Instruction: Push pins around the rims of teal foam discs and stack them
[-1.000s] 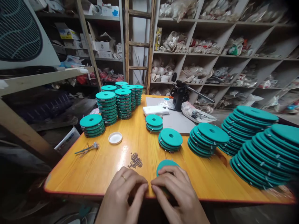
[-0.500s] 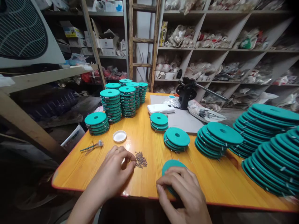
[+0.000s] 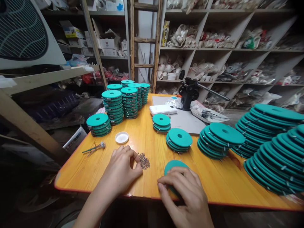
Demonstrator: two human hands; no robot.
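A small pile of metal beads (image 3: 144,161) lies on the yellow wooden table (image 3: 140,139). My left hand (image 3: 125,167) is at the pile's left edge, its thumb and fingertips close together; what they pinch, if anything, is too small to make out. Under my right hand (image 3: 185,193), near the front edge, is a green disc (image 3: 174,165), partly covered by the curled fingers. Thumb and index finger of that hand come together at the disc's left side, and anything tiny between them cannot be made out.
Stacks of green discs stand at the back left (image 3: 112,94), in the middle (image 3: 180,136) and at the right (image 3: 273,171). A white lid (image 3: 122,137), a wire bundle (image 3: 93,148), a white power bank (image 3: 163,109) and a black reel device (image 3: 188,95) are also there.
My left hand has moved slightly right, covering the left part of the bead pile. My right hand stays at the green disc with almost the same pose. The view has shifted a little.
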